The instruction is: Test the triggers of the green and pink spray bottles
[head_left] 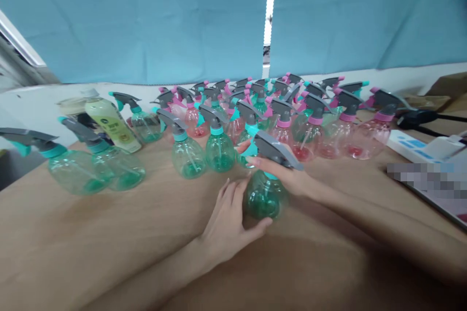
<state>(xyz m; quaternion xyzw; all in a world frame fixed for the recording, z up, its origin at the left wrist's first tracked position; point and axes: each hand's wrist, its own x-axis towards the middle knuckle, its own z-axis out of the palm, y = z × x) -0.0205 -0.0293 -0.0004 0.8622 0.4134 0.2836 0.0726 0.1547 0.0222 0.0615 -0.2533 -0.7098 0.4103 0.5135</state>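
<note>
A green spray bottle with a grey and turquoise trigger head stands upright before me on the table. My left hand curves around the left side of its round body, thumb across the front near the base. At the neck, under the grey head, my right hand grips the same bottle, its fingers reaching left by the trigger. Just behind it are more green spray bottles, one beside another. Pink spray bottles, one among several, stand behind my right hand.
Two green spray bottles stand at the left, near a pale green labelled bottle. At the right lie a white power strip, black cables and a flat object with a blurred-out surface. A blue curtain hangs behind the wooden table.
</note>
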